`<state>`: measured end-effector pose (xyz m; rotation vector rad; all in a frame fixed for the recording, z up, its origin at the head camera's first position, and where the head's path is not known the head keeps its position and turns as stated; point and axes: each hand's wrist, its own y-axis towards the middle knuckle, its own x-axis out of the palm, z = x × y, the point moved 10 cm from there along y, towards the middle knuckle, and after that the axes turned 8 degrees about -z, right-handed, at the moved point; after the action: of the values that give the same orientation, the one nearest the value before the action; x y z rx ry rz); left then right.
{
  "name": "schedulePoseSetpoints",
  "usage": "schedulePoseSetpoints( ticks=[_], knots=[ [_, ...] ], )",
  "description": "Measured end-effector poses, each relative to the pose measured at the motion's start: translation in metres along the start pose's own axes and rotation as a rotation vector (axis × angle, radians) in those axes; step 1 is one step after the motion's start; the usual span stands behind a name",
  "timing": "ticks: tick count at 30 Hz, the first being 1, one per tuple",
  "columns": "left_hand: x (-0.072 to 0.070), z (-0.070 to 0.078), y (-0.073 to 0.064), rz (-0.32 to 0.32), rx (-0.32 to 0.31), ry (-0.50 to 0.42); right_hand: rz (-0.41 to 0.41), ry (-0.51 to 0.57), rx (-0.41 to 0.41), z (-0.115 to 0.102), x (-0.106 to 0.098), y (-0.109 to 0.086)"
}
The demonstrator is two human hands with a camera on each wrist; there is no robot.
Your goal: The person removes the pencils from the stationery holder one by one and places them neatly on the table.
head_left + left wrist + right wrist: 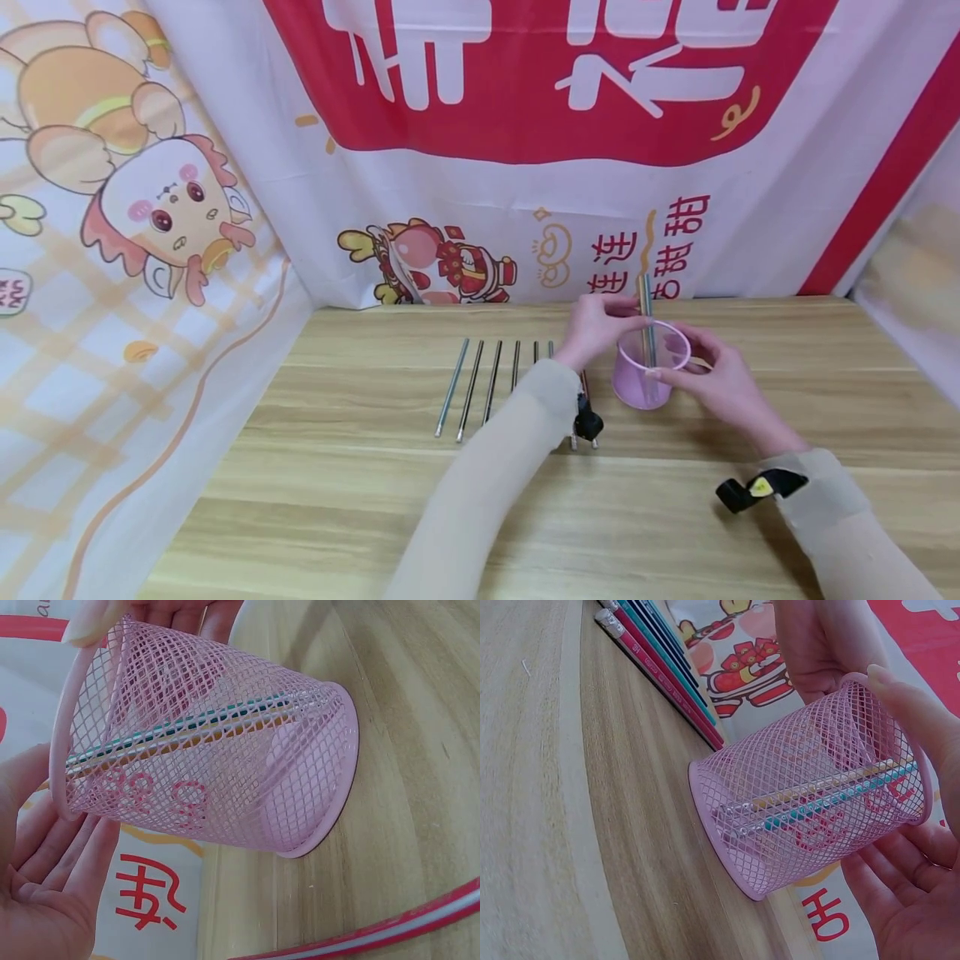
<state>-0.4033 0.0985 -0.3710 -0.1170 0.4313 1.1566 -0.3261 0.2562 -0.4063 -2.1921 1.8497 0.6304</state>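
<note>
A pink mesh pencil cup stands on the wooden table. My right hand grips its rim, thumb at the near side and fingers round the far side. Two pencils, one gold and one teal, lean inside with their silver ends down at the base. Above the rim, my left hand pinches the upper part of these pencils. In the left wrist view, the left fingers spread behind the rim. Left of the cup lies a row of several pencils, partly hidden by my left forearm.
In the right wrist view, a red pencil of the row lies close to the cup's base. A printed cloth with red and white patterns hangs along the table's back edge. Another patterned cloth borders the left side.
</note>
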Motion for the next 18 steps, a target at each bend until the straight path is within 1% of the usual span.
schedulePoseSetpoints(
  ticks=[4, 8, 13, 18],
  knots=[
    [0.0025, 0.0018, 0.0015, 0.005, 0.002, 0.025, 0.002, -0.015, -0.007, -0.0002, -0.0011, -0.0002],
    [0.0023, 0.0016, 0.0007, 0.010, 0.006, 0.026, -0.006, -0.021, -0.002, 0.0003, -0.0007, -0.0002],
    [0.0018, 0.0002, 0.0004, 0.022, 0.007, 0.008, -0.013, -0.014, 0.002, -0.0003, -0.0001, -0.0007],
    [-0.0016, -0.0005, 0.0008, 0.062, 0.011, -0.037, -0.002, 0.003, -0.006, -0.0009, -0.0007, -0.0006]
  ],
)
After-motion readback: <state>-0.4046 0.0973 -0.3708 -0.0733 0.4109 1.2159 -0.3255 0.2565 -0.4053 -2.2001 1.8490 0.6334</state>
